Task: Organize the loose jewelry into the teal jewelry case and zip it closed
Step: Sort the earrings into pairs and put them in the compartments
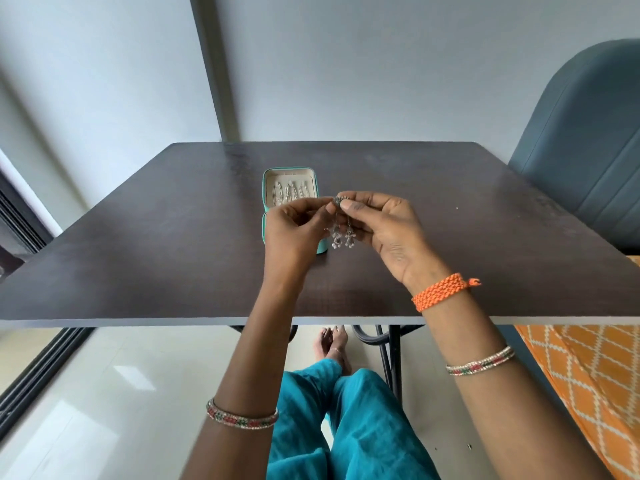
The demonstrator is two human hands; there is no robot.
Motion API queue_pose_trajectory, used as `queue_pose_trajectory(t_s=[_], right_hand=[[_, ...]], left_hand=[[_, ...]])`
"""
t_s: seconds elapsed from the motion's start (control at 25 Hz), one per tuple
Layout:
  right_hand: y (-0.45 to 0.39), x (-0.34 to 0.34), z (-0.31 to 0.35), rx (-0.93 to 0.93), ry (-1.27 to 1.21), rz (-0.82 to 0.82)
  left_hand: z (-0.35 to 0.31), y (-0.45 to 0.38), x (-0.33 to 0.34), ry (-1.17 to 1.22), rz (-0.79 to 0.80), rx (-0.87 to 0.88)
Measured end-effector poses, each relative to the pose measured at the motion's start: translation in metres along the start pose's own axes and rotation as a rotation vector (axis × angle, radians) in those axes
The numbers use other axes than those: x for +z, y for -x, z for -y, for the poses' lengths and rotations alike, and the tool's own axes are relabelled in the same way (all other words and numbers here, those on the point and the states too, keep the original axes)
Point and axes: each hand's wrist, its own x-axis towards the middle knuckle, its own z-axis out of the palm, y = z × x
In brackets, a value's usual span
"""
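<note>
Both hands meet above the dark table (145, 216): the left hand (294, 230) and right hand (384, 226) pinch between fingertips the tops of a pair of silver drop earrings (343, 233), whose slim stems and small clustered pendants hang free between the palms. They look light, fine and easily tangled or bent, so the top end by the hook seems the safest hold. Just behind, the teal jewelry case (289, 188) lies open, its cream lid panel already hung with several silver pieces, its lower half hidden by the left hand.
</note>
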Motion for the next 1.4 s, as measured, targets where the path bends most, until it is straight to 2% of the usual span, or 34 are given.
queue_pose_trajectory(t_s=[0.08,0.24,0.52,0.76,0.96,1.08,1.28,1.4], right_hand=[[0.003,0.001,0.005,-0.019,-0.012,0.026],[0.013,0.005,0.014,-0.012,-0.057,0.122],[0.019,0.008,0.018,0.002,-0.017,0.156],[0.023,0.004,0.024,0.110,-0.230,0.306],[0.029,0.004,0.030,0.098,-0.232,0.324],[0.028,0.002,0.031,0.074,-0.239,0.317],[0.029,-0.002,0.035,0.059,-0.238,0.330],[0.023,-0.003,0.032,0.070,-0.218,0.316]], left_hand=[[0.000,-0.001,-0.005,0.085,0.049,-0.025],[0.000,-0.002,-0.014,0.435,0.237,-0.177],[-0.001,-0.006,-0.020,0.534,0.373,-0.301],[-0.010,-0.005,-0.020,0.731,0.457,-0.379],[-0.011,-0.006,-0.018,0.751,0.606,-0.369],[-0.013,-0.003,-0.013,0.662,0.597,-0.329],[-0.012,-0.005,-0.011,0.726,0.669,-0.320],[-0.011,-0.008,-0.007,0.683,0.618,-0.333]])
